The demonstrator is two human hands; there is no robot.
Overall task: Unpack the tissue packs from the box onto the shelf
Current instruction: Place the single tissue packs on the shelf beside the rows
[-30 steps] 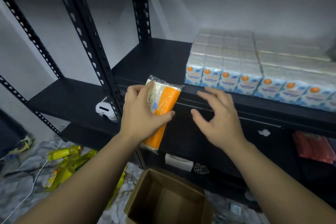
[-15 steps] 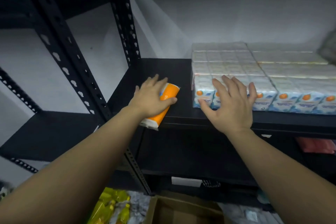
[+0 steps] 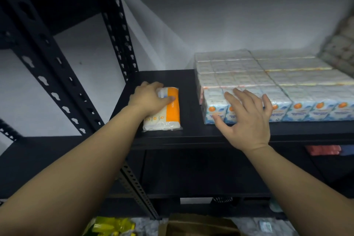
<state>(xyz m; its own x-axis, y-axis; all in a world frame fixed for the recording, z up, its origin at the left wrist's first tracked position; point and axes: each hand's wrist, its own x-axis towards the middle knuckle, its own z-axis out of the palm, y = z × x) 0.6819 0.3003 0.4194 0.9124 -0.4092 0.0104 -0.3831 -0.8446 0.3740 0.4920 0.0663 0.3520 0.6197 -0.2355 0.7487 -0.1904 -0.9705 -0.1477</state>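
Note:
An orange-and-white tissue pack (image 3: pixel 168 114) lies flat on the black shelf (image 3: pixel 189 130), near its left front corner. My left hand (image 3: pixel 148 97) grips the pack's far end, thumb on the orange side. To the right, a block of small blue-and-white tissue packs (image 3: pixel 249 74) fills the shelf in rows. My right hand (image 3: pixel 247 117) rests with spread fingers against the front left packs of that block. The top edge of the cardboard box (image 3: pixel 199 226) shows at the bottom of the view.
Black perforated uprights (image 3: pixel 47 74) rise on the left, one (image 3: pixel 118 25) at the shelf's back corner. A lower shelf holds a red pack (image 3: pixel 321 149). Yellow wrappers (image 3: pixel 111 226) lie on the floor by the box. More stacked goods (image 3: pixel 341 50) sit at far right.
My left hand carried the orange pack up from below the shelf edge and laid it flat on the shelf. My right hand moved up onto the front of the blue pack block.

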